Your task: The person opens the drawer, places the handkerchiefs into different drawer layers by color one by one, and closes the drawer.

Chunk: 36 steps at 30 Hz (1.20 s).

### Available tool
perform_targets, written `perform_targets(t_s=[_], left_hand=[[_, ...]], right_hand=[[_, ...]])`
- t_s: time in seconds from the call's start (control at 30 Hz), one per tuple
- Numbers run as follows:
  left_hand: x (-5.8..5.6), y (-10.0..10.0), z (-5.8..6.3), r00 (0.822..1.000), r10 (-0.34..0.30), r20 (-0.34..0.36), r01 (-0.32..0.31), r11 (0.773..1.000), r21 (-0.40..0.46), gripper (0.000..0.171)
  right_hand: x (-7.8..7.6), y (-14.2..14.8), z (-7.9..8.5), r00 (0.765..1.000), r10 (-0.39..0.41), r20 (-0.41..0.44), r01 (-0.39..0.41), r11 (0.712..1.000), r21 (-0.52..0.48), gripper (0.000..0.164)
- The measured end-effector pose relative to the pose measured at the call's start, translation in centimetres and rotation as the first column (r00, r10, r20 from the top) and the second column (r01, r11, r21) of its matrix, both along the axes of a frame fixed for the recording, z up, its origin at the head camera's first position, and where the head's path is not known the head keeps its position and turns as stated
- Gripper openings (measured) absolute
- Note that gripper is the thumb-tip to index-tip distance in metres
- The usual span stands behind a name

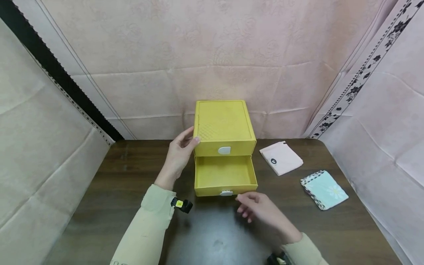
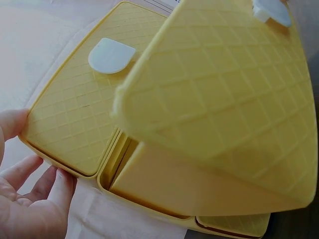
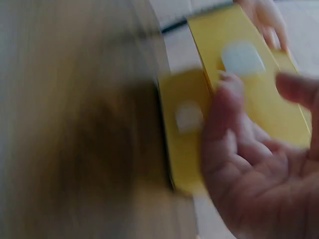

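A yellow drawer box [image 1: 222, 121] stands at the back of the table. Its top drawer [image 2: 79, 114] is closed, with a white tab. Below it, the drawer [image 1: 225, 175] is pulled out, its inside bare; part of another drawer [image 2: 234, 225] shows beneath in the left wrist view. My left hand [image 1: 179, 154] holds the box by its left side, thumb at the front edge and fingers along the side. My right hand [image 1: 261, 209] is just in front of the pulled-out drawer's right corner, fingers loosely bent, thumb and fingers apart in the right wrist view, holding nothing.
To the right of the box lies a folded white cloth [image 1: 281, 158] with a small dark round mark. Further right is a folded light blue cloth [image 1: 326, 189] with a checked edge. Pale fabric [image 1: 232, 51] hangs behind the wooden table [image 1: 132, 206].
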<state>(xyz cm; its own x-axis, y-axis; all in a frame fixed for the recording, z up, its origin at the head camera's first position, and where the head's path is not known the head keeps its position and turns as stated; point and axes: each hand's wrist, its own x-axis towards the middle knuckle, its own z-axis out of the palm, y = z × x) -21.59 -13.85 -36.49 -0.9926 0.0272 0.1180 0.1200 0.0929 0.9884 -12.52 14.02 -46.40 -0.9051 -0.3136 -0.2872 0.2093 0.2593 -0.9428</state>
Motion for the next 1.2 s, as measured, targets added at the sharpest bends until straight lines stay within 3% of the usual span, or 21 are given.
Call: perform_targets(t_s=[0.17,0.37,0.43,0.6,0.77,0.9,1.2], left_hand=[[0.0,0.3,0.0,1.000,0.003,-0.005,-0.003,1.000,0.012,0.054],[-0.3,0.7,-0.1,1.000,0.001,0.003,-0.002,0.999,0.036,0.054],[-0.7,0.7,-0.6,1.000,0.003,0.010,-0.004,0.999,0.047,0.054],[-1.8,0.7,-2.4,1.000,0.011,-0.001,-0.011,0.998,0.063,0.054],[-1.8,0.9,-3.0,1.000,0.010,-0.021,-0.009,0.998,0.065,0.053],[-1.7,1.0,-3.1,0.999,0.024,-0.038,-0.021,0.997,0.075,0.052],[-1.6,0.9,-3.5,0.998,0.049,-0.038,-0.045,0.995,0.089,0.055]], right_hand=[[-0.6,6.0,0.6,0.994,0.103,-0.035,-0.098,0.987,0.128,0.049],[-1.6,12.3,0.6,0.999,-0.019,-0.044,0.032,0.950,0.309,0.058],[-1.9,14.2,0.6,0.995,-0.031,-0.098,0.069,0.909,0.411,0.061],[-2.2,18.4,1.1,0.966,-0.003,-0.260,0.176,0.745,0.643,0.068],[-2.5,22.3,1.3,0.932,-0.014,-0.362,0.282,0.655,0.701,0.073],[-3.4,24.7,1.1,0.928,-0.033,-0.371,0.313,0.609,0.729,0.088],[-4.7,26.5,-0.9,0.939,-0.109,-0.327,0.330,0.562,0.758,0.111]])
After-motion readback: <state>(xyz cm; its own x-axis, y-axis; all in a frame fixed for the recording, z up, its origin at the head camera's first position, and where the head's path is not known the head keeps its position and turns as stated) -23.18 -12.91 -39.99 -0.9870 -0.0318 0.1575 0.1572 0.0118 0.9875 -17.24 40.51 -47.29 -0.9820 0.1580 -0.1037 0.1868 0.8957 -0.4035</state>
